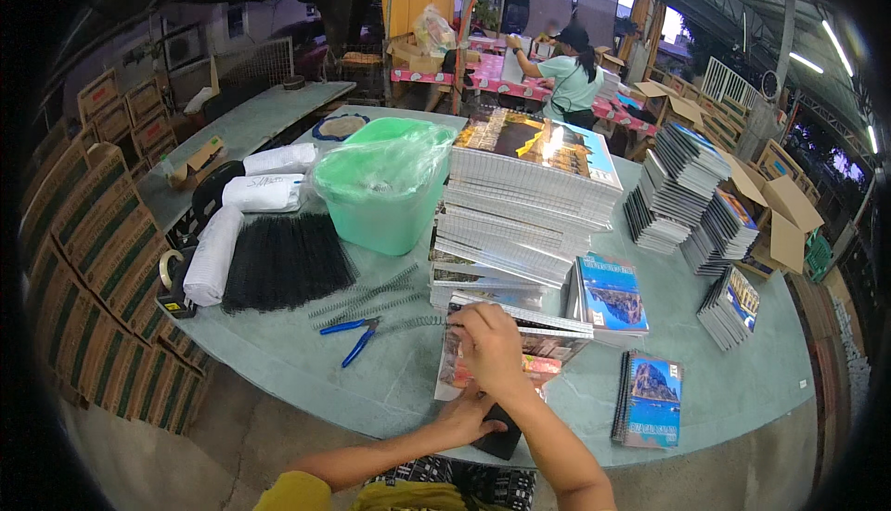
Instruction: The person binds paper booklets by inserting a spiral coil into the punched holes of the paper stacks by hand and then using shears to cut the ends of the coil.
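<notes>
My right hand [494,344] is closed in a pinch at the top left edge of a printed booklet [540,365]. Between its fingertips is the end of a thin dark spiral binding wire [413,323], which stretches out to the left. Lower down, my left hand [464,420] is closed at the booklet's near edge, its thumb on a black flat piece [499,432]. My wrist and fingers hide part of the booklet. Left of it lie blue-handled cutting pliers [357,339] and more loose spiral wires [367,299]. A large pile of unbound booklets [520,209] rises just beyond my hands.
A green bin [380,205] with clear plastic stands behind a heap of black spiral wires [288,265]. White rolls [215,256] and a tape dispenser [174,288] lie at left. Spiral-bound notebooks [650,400] are at right, with taller stacks [677,186] farther back. A co-worker [573,79] stands beyond.
</notes>
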